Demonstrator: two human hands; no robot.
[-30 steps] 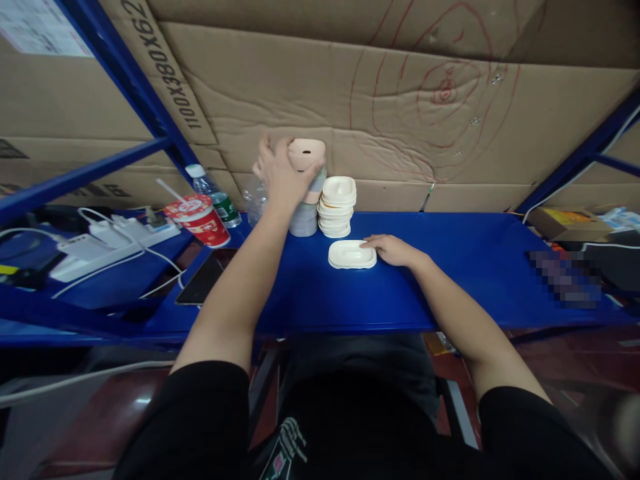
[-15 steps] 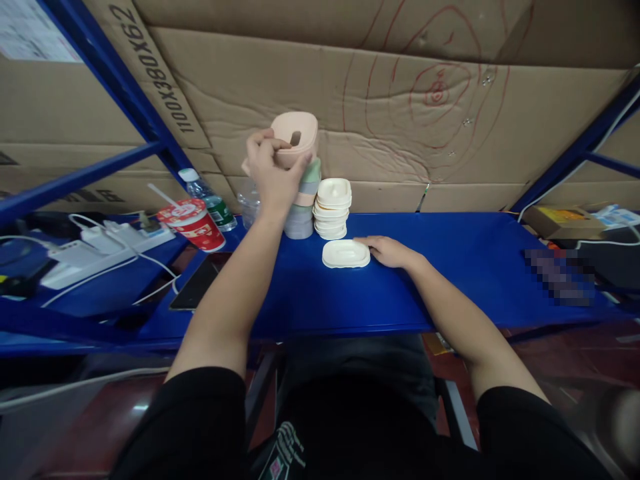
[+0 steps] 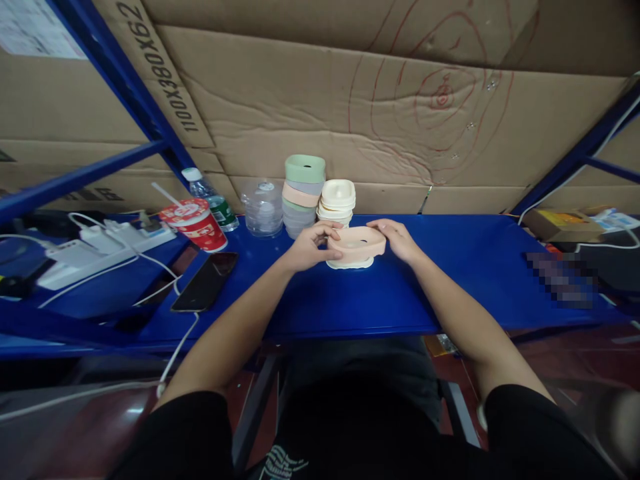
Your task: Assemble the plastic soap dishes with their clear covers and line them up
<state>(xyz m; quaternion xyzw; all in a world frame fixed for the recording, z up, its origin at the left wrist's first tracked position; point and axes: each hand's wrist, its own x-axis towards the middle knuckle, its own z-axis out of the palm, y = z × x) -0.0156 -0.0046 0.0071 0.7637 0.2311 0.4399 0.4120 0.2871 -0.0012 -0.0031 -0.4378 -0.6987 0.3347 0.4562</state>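
A pink oval tray-like piece with a hole in its floor (image 3: 356, 251) is held low over the table between both hands. My left hand (image 3: 315, 247) grips its left end, thumb on the near side. The fingers of my right hand (image 3: 397, 241) close on its right end. Right beneath it lies a cream oval piece (image 3: 350, 264) on the blue table; whether the two touch I cannot tell. Behind them stand a stack of cream pieces (image 3: 339, 195) and a taller stack of green, grey and pink pieces (image 3: 305, 171).
Left of the stacks are a clear plastic tub (image 3: 264, 212), a water bottle (image 3: 213, 201) and a red cup with a straw (image 3: 197, 225). A phone (image 3: 206, 283) and a power strip (image 3: 107, 247) with cables lie farther left. Cardboard (image 3: 280, 100) lines the back.
My left hand has brought the pink piece down and right from above the tall stack to the cream piece. My right hand has shifted from the cream piece onto the pink one.
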